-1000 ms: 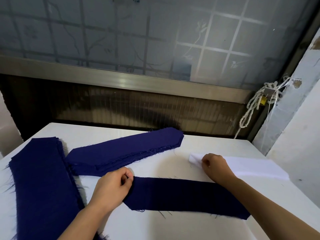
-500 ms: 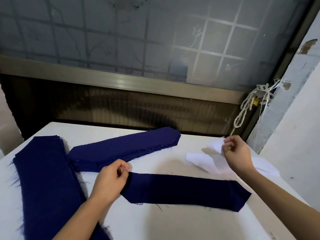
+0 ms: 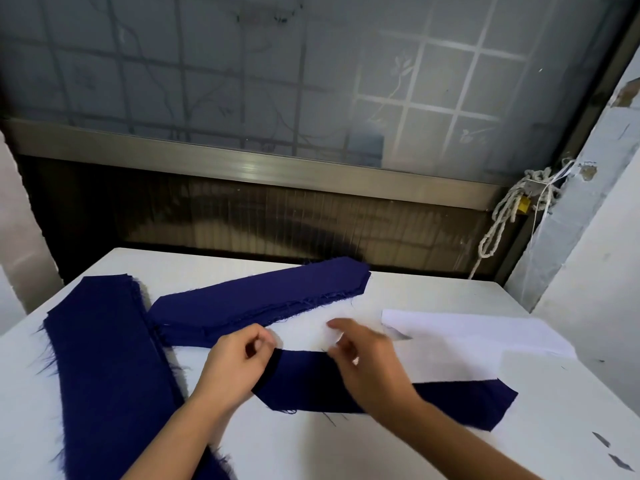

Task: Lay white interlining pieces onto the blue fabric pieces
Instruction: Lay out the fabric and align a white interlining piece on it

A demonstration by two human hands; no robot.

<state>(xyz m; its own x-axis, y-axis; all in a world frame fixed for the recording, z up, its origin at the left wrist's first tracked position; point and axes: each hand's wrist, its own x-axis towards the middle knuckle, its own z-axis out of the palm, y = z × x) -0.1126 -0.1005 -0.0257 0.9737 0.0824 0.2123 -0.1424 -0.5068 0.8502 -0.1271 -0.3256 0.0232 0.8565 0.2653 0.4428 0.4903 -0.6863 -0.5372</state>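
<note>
Navy blue woven cloth, frayed along its cut edges, fills much of a white table (image 3: 311, 452). One long blue fabric piece (image 3: 467, 400) with pointed ends lies flat near the table's front edge, running left to right. A thin white interlining piece (image 3: 457, 365), a long strip that barely stands out from the table, lies along the blue piece's back edge and covers the upper part of its right half.

Our right hand (image 3: 370, 368), blurred, is over the middle of the blue piece with its fingers bent on the strip's left part. White shows between the fingers, so it holds the strip. Our left hand (image 3: 239, 365) sits at the blue piece's left end, thumb and forefinger drawn into a narrow pinch. We cannot tell what lies between them.

A stack of white interlining (image 3: 485, 327) rests near the right edge. One stack of blue pieces (image 3: 104, 375) runs along the left edge. A second blue stack (image 3: 263, 299) lies slanted toward the back edge, just behind the hands.
</note>
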